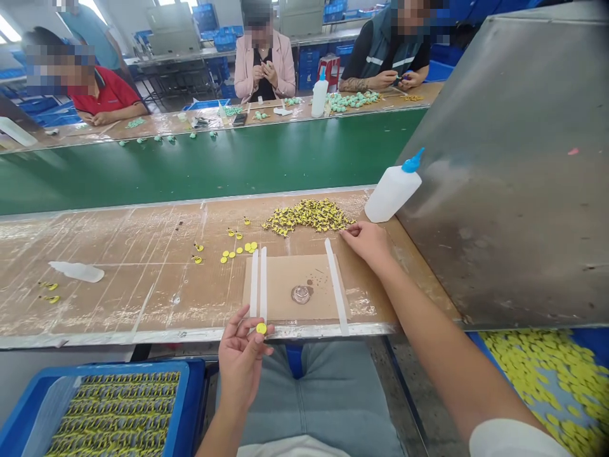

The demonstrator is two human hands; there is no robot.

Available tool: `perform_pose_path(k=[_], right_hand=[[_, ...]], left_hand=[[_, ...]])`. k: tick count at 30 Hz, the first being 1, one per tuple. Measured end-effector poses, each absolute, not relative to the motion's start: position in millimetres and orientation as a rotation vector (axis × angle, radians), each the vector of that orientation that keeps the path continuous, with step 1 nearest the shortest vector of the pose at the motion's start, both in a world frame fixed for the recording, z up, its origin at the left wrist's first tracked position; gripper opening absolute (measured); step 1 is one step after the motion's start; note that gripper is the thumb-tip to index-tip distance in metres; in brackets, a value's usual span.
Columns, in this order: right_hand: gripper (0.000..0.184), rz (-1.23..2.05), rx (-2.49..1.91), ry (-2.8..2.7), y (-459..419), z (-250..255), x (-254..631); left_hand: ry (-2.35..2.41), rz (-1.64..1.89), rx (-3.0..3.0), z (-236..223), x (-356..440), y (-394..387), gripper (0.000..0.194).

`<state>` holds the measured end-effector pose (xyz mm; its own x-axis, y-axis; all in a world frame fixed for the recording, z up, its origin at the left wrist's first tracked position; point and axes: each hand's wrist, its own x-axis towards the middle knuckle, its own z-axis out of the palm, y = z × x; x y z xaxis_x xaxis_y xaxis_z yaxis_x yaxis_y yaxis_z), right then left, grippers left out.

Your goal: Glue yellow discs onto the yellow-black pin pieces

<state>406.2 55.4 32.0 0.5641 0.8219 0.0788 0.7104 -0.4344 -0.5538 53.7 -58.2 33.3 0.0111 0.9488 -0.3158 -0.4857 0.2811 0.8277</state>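
Note:
My left hand (242, 349) is at the table's front edge, its thumb and fingers pinching a small round yellow disc (261, 328). My right hand (368, 244) reaches to the right end of a pile of small yellow-and-black pieces (309, 216). Its fingertips are closed together at the edge of the pile; what they hold, if anything, is too small to make out. Between my hands lies a cardboard sheet (285, 273) with white tape strips and a small round dish (301, 294) holding something clear. Several loose yellow discs (232, 254) lie left of the pile.
A white bottle with a blue tip (392, 193) leans by a metal panel (514, 171) at right. Another bottle (78, 271) lies at left. Blue bins hold rows of pieces (118, 406) and yellow discs (547, 374). Beyond the green belt (238, 165), several people sit working.

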Motion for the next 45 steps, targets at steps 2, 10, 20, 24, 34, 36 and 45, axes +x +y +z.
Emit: perform_pose_path(k=[2,10,20,24,34,36,45], right_hand=[[0.024,0.276,-2.257,-1.241,59,31,407],[0.016,0.332,-2.135,-1.374,51,31,410],[0.026,0.453,-1.927,-1.49,36,36,405],[0.015,0.566,-1.839,-1.383,27,38,403],[0.054,0.848,-1.6,-0.851,23,24,392],[0.055,0.879,-1.568,-0.813,21,24,387],[0.038,0.776,-1.54,-0.942,-3,21,352]], left_hand=[[1.016,1.218,0.591,34,53,-56,0.062],[0.974,1.257,0.603,28,56,-48,0.046],[1.008,1.3,0.522,24,58,-40,0.029],[1.01,1.31,0.474,27,62,-35,0.031],[0.949,1.315,0.421,28,69,-25,0.03],[0.935,1.323,0.405,30,72,-23,0.03],[0.872,1.329,0.44,24,82,-12,0.028]])
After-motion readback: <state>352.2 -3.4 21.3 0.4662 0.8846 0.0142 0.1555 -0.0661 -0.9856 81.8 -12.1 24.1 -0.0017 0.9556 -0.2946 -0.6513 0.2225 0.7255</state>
